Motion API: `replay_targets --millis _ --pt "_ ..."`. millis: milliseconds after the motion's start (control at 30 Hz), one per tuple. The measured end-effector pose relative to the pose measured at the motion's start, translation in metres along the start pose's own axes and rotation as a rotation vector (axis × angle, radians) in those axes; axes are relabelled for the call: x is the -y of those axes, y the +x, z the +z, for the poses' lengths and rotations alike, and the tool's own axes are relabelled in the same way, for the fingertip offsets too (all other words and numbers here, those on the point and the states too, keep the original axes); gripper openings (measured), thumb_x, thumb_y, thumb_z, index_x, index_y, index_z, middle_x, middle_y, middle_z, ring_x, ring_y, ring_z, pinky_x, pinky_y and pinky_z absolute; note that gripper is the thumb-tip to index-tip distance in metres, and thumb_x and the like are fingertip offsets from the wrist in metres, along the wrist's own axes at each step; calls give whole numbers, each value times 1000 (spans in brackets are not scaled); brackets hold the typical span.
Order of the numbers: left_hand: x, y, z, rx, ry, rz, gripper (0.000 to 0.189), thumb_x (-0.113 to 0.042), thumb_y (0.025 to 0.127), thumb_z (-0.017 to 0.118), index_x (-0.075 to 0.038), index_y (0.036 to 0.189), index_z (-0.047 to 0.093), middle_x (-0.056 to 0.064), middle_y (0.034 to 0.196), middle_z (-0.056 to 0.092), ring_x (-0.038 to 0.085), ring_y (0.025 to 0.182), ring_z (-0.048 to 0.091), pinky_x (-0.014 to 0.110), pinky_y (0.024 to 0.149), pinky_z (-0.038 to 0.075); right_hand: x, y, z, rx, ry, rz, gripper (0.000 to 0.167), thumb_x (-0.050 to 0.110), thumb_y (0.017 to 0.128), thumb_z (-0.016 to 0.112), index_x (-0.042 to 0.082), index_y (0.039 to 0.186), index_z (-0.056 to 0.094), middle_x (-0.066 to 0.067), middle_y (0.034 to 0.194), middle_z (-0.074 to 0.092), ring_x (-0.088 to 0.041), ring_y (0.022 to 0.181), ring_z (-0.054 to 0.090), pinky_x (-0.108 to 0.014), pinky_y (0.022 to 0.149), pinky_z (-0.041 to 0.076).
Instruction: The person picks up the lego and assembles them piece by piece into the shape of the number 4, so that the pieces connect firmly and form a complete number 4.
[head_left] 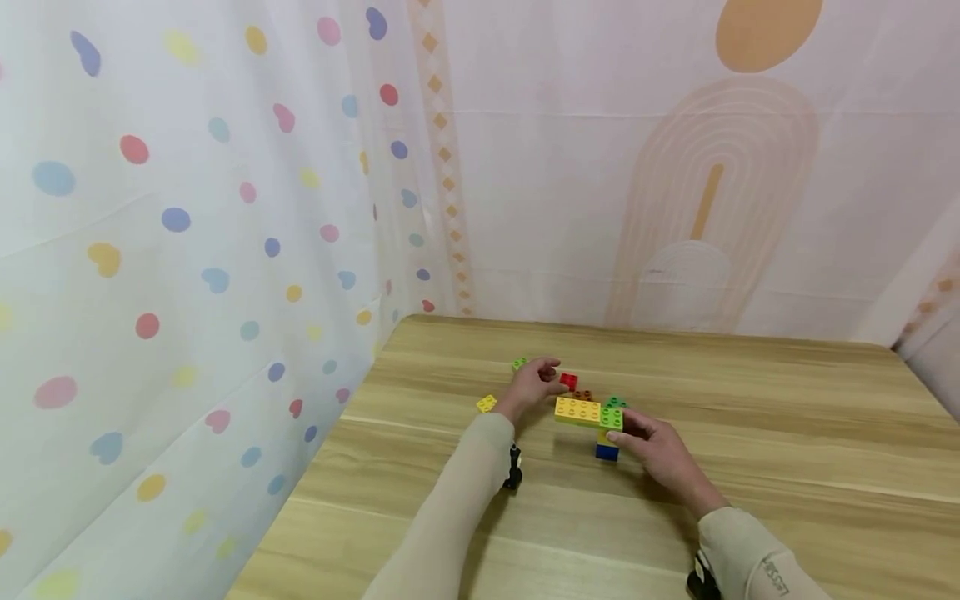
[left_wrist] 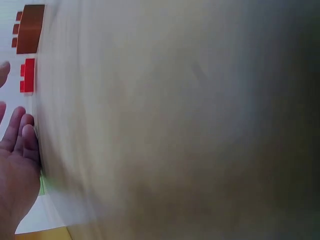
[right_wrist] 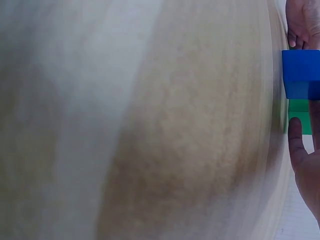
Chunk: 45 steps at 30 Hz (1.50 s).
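My right hand (head_left: 663, 454) grips a joined stack of toy building bricks at its right side. A long yellow brick (head_left: 577, 411) and a light green brick (head_left: 611, 417) form its top, with a blue brick (head_left: 607, 452) at the bottom. From the right wrist view, that blue brick (right_wrist: 301, 75) appears raised off the table. My left hand (head_left: 531, 387) reaches over the table just left of a red brick (head_left: 568, 382). Its fingers are loosely bent and hold nothing visible; in the left wrist view they point toward the red brick (left_wrist: 30, 76), apart from it.
Beyond the stack lie a brown brick (head_left: 582, 395) and a green brick (head_left: 617, 402). Left of my left hand are a small yellow brick (head_left: 487, 404) and a light green brick (head_left: 519, 364). Patterned curtains (head_left: 540, 208) hang behind the wooden table (head_left: 787, 433) and along its left side.
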<state>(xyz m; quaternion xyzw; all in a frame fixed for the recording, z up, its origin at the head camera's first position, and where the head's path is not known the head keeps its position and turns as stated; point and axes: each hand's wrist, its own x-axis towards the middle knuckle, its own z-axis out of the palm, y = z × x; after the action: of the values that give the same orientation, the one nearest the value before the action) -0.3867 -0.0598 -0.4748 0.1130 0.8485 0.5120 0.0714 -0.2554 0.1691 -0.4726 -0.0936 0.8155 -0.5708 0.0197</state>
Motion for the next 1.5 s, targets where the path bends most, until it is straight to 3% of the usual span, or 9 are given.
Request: replay_targets --millis 233,433,933,1000,1233,1367,1500 --pt "2 10 -5 79 55 4 56 -14 86 79 -10 137 58 5 122 59 21 110 54 37 94 47 0 0 0 -2 9 20 50 25 97 67 1 140 55 -17 127 61 -27 112 58 -34 89 50" --pt "1 17 -3 119 167 31 57 -15 85 80 -7 137 58 7 127 60 22 115 55 38 99 45 1 -1 0 -8 -6 25 51 25 97 67 0 139 55 -17 127 62 -27 112 58 -37 90 51" --pt "-3 19 3 146 409 87 36 -19 91 74 -6 124 67 4 116 60 17 106 53 35 95 46 -1 -2 -1 -18 -7 18 50 24 96 67 1 139 55 -17 127 62 -27 112 58 -36 90 51" --pt "-3 18 2 134 388 66 35 -21 91 74 -7 123 68 3 116 61 16 107 55 35 94 47 -1 -1 0 -19 -12 19 51 25 96 67 1 139 55 -17 127 62 -27 112 58 -36 90 51" --pt "-3 12 -4 29 181 25 28 -20 89 77 -7 112 69 3 101 66 17 92 60 33 80 51 -1 0 1 -17 -30 27 54 29 96 67 1 141 53 -17 129 61 -26 113 58 -38 90 50" --pt "-13 10 -8 11 93 29 25 -19 86 79 -8 107 71 2 97 67 18 89 60 31 76 51 1 0 -1 -14 -41 39 53 29 97 66 3 141 54 -17 130 61 -26 112 58 -41 92 50" --pt "-29 7 -14 3 54 60 30 -17 89 76 -6 116 70 5 101 67 19 91 60 32 79 52 1 0 -2 -5 -44 36 54 31 97 66 4 142 54 -17 132 60 -26 113 58 -44 95 49"
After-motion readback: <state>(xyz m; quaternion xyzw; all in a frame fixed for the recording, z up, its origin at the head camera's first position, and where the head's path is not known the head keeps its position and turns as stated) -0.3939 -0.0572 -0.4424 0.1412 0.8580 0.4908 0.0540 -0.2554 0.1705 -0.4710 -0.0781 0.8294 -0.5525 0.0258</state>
